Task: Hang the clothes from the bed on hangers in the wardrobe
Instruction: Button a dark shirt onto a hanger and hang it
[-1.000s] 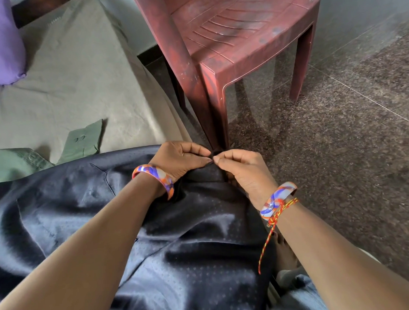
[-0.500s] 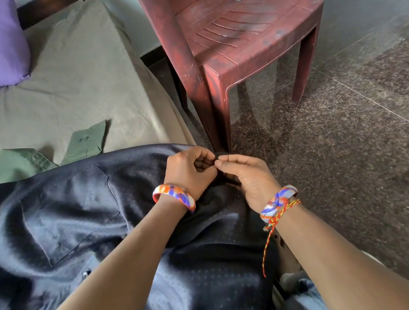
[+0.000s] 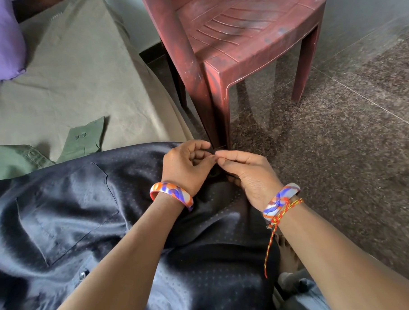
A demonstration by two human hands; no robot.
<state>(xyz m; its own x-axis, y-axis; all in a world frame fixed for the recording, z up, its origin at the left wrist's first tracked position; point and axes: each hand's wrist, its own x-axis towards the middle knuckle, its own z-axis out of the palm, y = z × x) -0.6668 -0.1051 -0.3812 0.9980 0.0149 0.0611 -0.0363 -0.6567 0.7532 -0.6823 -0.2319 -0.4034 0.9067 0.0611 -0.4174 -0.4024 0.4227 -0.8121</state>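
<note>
Both hands pinch the black shirt's edge at the bed corner.

The left hand (image 3: 187,165) and right hand (image 3: 246,174) meet fingertip to fingertip, each gripping a fold of the black shirt (image 3: 84,218), which drapes over the bed (image 3: 78,78) and the person's lap. A green shirt (image 3: 18,158) lies behind it; a red chair (image 3: 240,36) stands just beyond.

Both forearms are bare, with no sleeves. Each wrist wears a glossy bangle swirled in orange, blue and white: the left bangle (image 3: 171,195) at frame centre, the right bangle (image 3: 280,201) beside a knotted red-and-yellow thread (image 3: 275,224) whose loose end dangles downward.
</note>
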